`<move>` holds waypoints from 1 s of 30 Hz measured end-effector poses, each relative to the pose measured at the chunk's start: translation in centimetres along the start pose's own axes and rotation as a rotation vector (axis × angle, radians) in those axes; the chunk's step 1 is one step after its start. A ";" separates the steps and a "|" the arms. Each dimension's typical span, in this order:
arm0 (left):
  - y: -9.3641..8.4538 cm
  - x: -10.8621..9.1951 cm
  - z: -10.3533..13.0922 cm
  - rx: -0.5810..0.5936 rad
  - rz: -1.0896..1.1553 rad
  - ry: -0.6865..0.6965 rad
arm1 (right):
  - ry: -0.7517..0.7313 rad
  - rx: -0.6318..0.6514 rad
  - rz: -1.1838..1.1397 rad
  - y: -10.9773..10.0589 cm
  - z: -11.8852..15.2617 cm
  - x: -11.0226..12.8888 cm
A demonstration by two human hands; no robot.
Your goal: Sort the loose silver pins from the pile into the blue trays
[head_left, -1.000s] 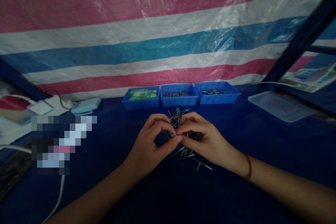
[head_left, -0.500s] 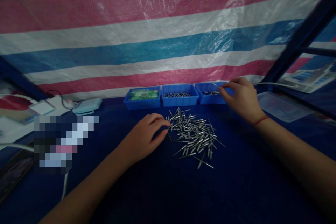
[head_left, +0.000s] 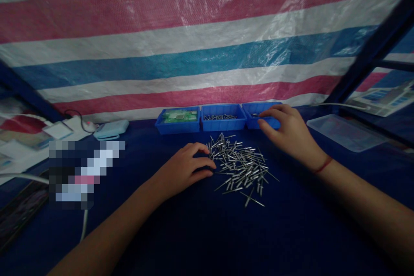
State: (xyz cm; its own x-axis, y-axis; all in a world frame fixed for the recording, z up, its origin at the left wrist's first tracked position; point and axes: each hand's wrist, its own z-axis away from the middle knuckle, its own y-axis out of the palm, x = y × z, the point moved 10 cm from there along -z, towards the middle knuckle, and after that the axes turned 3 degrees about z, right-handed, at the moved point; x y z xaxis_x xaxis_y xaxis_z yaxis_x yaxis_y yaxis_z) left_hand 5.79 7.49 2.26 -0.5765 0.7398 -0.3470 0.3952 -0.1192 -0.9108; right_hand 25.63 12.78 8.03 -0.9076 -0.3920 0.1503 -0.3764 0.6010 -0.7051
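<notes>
A loose pile of silver blind rivets (head_left: 244,161) with long thin stems lies on the dark blue tabletop (head_left: 200,233). At the left edge of the pile rests my left hand (head_left: 184,168), its fingers a little apart; nothing shows between them. My right hand (head_left: 289,131) hovers in front of the right blue bin (head_left: 261,108), thumb and fingers spread, holding nothing I can see. It covers part of that bin, where a few rivets show. More rivets lie in the middle blue bin (head_left: 223,125).
The left blue bin (head_left: 177,127) holds a green-and-clear plastic packet. A clear plastic lid (head_left: 346,133) lies at the right. Leftward are a light blue case (head_left: 111,129), a white charger (head_left: 58,129), cables and a phone (head_left: 22,207). A striped tarp (head_left: 194,64) hangs behind.
My right hand has drawn back from over the right bin toward the pile, and its pinch has opened. My left fingers have parted at the pile's edge; the thin piece by them no longer shows.
</notes>
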 end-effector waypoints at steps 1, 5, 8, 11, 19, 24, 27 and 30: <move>0.1 -0.1 0.0 0.000 -0.006 0.006 | -0.013 0.013 -0.030 0.1 0.2 0.7; 0.1 -0.4 -0.1 -0.018 -0.030 0.022 | -0.076 0.117 -0.144 1.0 1.1 3.6; -0.5 -1.4 -0.2 -0.068 -0.038 0.030 | -0.135 0.208 -0.277 1.6 2.1 6.1; -1.4 -2.9 -0.3 -0.170 0.023 0.024 | -0.269 0.364 -0.488 2.1 3.7 9.8; -3.4 -4.4 0.6 -0.473 0.161 -0.034 | -0.236 0.515 -0.898 2.0 4.8 13.0; -4.1 -3.1 1.1 -0.573 0.102 -0.119 | -0.073 0.362 -0.956 1.6 3.6 10.5; -3.8 -2.9 0.9 -0.545 0.110 -0.137 | 0.009 0.242 -0.952 1.0 3.4 9.3; -3.0 -2.9 0.6 -0.474 0.140 -0.149 | 0.044 0.166 -0.975 0.4 3.4 9.0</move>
State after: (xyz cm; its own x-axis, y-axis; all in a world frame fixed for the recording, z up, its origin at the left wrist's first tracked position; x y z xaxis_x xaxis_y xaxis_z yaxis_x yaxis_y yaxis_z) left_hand 5.91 5.28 5.86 -0.5769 0.6313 -0.5182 0.7369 0.1286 -0.6636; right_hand 18.00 7.13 6.75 -0.2217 -0.6353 0.7398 -0.9347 -0.0776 -0.3468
